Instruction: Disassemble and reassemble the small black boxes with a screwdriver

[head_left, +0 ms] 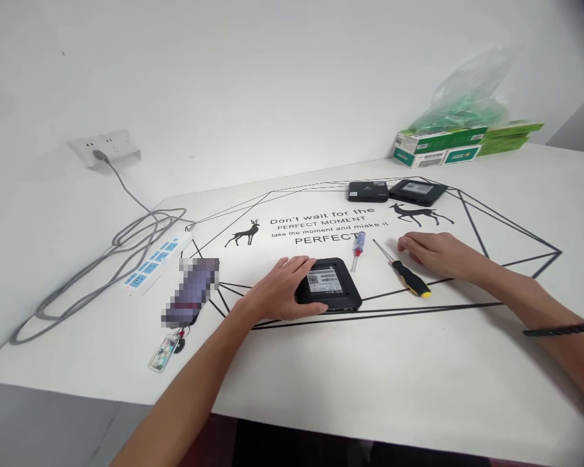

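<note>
Left hand [292,288]: clamped by thumb and fingers on 1 black box [341,280], label up, contents hidden; right hand [423,250]: fingers curled, whether closed on anything cannot be told; between the hands, 2 screwdrivers [409,280]; beyond the right hand, 2 spare units [368,191]; farther, stacked cartons [440,139], contents unseen, beneath 1 translucent bag [481,81], green showing inside.

White table [370,376] against white wall [272,84]

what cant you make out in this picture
Head view:
Phone: pixelated over, details lost
Near black box: left end behind the left hand
Its label: fine print too small
Right hand: palm turned away
Bag: contents obscured by creased plastic
Left forearm: cut off by bottom edge
</note>
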